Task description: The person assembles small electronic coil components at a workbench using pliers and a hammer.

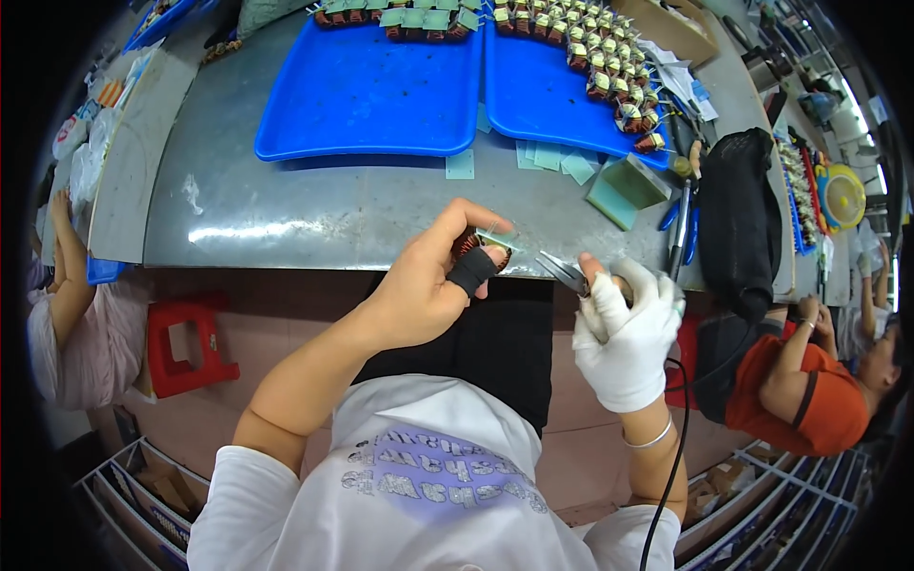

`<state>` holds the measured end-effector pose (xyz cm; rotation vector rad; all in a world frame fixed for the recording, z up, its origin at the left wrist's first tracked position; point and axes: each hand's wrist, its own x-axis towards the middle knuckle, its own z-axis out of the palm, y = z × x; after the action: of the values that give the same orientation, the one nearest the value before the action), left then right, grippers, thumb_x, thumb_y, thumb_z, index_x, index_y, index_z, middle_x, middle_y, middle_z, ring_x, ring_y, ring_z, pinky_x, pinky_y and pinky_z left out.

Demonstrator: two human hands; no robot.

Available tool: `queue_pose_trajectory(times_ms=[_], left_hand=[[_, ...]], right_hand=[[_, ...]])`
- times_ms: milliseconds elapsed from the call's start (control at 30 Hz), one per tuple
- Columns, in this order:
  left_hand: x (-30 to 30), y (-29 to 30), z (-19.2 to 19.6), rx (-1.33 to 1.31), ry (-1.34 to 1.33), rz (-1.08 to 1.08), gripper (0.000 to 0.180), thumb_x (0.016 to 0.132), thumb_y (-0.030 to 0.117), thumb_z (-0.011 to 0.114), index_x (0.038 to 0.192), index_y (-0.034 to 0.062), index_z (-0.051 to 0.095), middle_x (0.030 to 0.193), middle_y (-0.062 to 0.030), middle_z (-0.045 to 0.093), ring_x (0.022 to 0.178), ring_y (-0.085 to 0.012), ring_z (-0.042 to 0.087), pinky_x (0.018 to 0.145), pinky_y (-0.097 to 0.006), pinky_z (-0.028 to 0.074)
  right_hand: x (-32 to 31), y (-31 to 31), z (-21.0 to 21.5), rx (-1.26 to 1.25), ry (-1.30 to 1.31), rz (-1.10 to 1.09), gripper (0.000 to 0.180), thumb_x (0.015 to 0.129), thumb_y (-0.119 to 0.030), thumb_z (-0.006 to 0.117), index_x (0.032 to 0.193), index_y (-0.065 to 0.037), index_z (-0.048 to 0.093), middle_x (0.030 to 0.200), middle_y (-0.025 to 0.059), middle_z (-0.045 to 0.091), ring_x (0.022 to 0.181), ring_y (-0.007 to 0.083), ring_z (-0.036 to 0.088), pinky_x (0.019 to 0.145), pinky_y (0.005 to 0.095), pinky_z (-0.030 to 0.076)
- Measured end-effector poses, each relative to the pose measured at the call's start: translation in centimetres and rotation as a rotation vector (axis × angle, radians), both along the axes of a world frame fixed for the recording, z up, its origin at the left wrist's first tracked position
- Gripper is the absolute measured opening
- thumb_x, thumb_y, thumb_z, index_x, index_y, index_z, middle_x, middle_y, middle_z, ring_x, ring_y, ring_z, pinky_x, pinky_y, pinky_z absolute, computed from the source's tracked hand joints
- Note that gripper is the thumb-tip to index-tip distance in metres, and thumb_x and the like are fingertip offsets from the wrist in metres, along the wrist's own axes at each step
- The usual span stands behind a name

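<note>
My left hand, with a black wrap on a finger, pinches a small copper-wire coil just over the table's near edge. A pale green square piece lies against the coil's top, and thin leads seem to stick out there. My right hand wears a white glove with a bare fingertip showing. It is closed around pliers with two slim metal jaws. Their tips are parted and point toward the coil without touching it. The pliers' handles are mostly hidden in the glove.
Two blue trays hold rows of coils at the far side. Loose green squares and a green-lined holder lie nearer. A black bag and blue-handled tools sit right. A black cable hangs by my right arm; people sit either side.
</note>
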<state>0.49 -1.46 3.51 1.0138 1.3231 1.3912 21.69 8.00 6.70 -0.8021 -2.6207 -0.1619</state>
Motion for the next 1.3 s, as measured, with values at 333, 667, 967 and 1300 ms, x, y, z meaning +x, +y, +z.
queue_pose_trajectory(times_ms=[333, 667, 967, 1300], left_hand=[[-0.4, 0.1, 0.2, 0.066, 0.192, -0.147, 0.026, 0.098, 0.012, 0.056, 0.122, 0.0052, 0.055, 0.094, -0.0027, 0.06, 0.071, -0.0068, 0.054, 0.063, -0.022, 0.044], [-0.4, 0.5, -1.5, 0.323, 0.269, -0.214, 0.019, 0.097, 0.008, 0.054, 0.116, 0.0024, 0.054, 0.095, -0.0078, 0.057, 0.079, -0.0133, 0.054, 0.071, -0.027, 0.043], [0.4, 0.6, -1.2, 0.162, 0.216, -0.116, 0.02, 0.094, 0.006, 0.054, 0.114, 0.0021, 0.054, 0.097, -0.012, 0.061, 0.079, -0.0208, 0.058, 0.073, -0.032, 0.046], [2.0, 0.3, -0.8, 0.063, 0.171, -0.013, 0.019, 0.095, 0.004, 0.054, 0.114, 0.0042, 0.053, 0.084, -0.0079, 0.055, 0.075, -0.0157, 0.054, 0.07, -0.029, 0.044]], right_hand=[[-0.6, 1.0, 0.4, -0.774, 0.2, 0.204, 0.05, 0.069, 0.002, 0.066, 0.119, -0.004, 0.065, 0.09, 0.0129, 0.059, 0.076, 0.0301, 0.059, 0.069, 0.037, 0.05], [0.7, 2.3, -2.0, -1.471, 0.279, 0.262, 0.047, 0.075, 0.009, 0.061, 0.12, 0.0, 0.061, 0.08, 0.0034, 0.05, 0.068, 0.0129, 0.047, 0.066, 0.0226, 0.042], [-0.7, 1.6, 0.5, -0.878, 0.155, 0.232, 0.048, 0.07, 0.007, 0.063, 0.117, -0.004, 0.064, 0.079, 0.0102, 0.052, 0.067, 0.0266, 0.056, 0.061, 0.0323, 0.047], [-0.2, 1.7, -1.6, -0.415, 0.081, 0.267, 0.049, 0.067, 0.006, 0.067, 0.114, -0.006, 0.067, 0.078, 0.0096, 0.055, 0.064, 0.0294, 0.057, 0.057, 0.0361, 0.048]])
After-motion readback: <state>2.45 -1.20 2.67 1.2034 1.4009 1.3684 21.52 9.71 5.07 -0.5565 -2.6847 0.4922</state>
